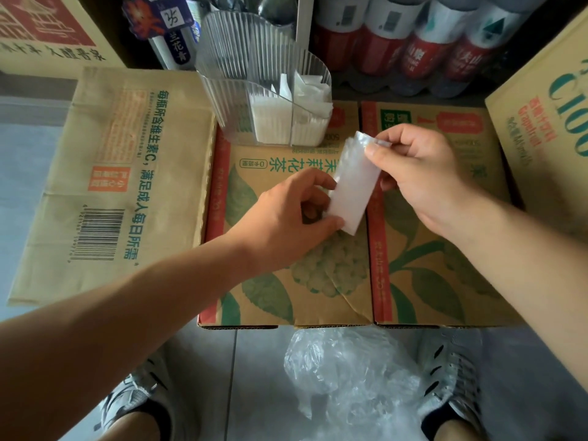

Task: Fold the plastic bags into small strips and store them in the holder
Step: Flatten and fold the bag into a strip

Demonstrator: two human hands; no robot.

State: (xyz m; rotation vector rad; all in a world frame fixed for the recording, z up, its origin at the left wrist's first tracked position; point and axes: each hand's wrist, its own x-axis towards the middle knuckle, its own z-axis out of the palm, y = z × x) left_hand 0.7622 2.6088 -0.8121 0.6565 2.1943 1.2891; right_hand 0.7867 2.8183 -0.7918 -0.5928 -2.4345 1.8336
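**Translucent strip folded, not yet stored**

The folded plastic strip [353, 189] is pinched low by the left hand [296, 218] and high by the right hand [420, 173], near the ribbed clear holder [222, 100], where strips [273, 122] are stowed. Crumpled bags [350, 377] are left on the floor, unfolded.

Dim, soft daylight from the left; wide-angle edges bend and darken.
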